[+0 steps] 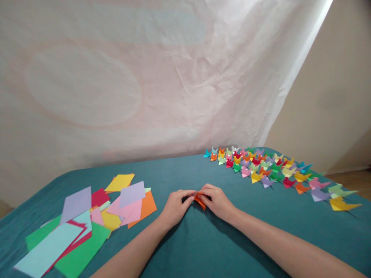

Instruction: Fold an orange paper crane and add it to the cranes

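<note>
A small folded piece of orange paper (199, 200) sits between my two hands, just above the teal tablecloth (203, 239). My left hand (175, 206) pinches its left end with curled fingers. My right hand (217, 200) grips its right side, fingers bent over the fold. Both forearms reach in from the bottom edge, meeting at the middle of the table.
Loose coloured paper sheets (87, 220) lie scattered at the left. Several finished folded paper figures (272, 170) in many colours stand in rows at the back right, running towards the table's right edge. A crumpled white sheet (145, 77) hangs behind the table.
</note>
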`<state>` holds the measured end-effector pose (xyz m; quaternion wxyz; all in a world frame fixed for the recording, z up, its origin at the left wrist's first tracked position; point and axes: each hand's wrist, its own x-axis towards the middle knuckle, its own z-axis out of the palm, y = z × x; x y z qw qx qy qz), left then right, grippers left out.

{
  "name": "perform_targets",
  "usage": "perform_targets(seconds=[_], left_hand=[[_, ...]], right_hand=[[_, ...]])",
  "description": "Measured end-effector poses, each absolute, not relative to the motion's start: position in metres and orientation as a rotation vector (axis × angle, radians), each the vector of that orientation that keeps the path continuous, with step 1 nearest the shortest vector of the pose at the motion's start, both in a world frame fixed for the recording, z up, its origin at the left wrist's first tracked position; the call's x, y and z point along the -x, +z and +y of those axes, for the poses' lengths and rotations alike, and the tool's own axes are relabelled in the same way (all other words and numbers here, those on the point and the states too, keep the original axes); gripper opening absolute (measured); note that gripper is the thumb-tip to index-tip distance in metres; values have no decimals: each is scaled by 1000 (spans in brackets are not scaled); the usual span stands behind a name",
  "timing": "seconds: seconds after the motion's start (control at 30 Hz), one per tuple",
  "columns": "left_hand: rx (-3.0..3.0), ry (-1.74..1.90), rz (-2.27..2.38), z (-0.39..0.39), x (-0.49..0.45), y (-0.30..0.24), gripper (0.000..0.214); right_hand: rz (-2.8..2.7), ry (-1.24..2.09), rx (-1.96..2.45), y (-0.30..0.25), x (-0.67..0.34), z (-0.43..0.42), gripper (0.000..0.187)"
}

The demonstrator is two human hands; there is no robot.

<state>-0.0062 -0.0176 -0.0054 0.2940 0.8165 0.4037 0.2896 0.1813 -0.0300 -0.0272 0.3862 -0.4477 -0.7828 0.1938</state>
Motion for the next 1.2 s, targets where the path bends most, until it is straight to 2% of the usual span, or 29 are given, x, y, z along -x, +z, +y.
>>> perform_targets(seconds=[0.93,1.2], left_hand=[[-2158,740,1030,-17,5,-1,25],[-2138,766,1096,-16,-1,-3,20]], right_hand=[[-1977,525,1162,-25,-180,-31,19],[-1784,562,1245,-33,-181,-30,14]])
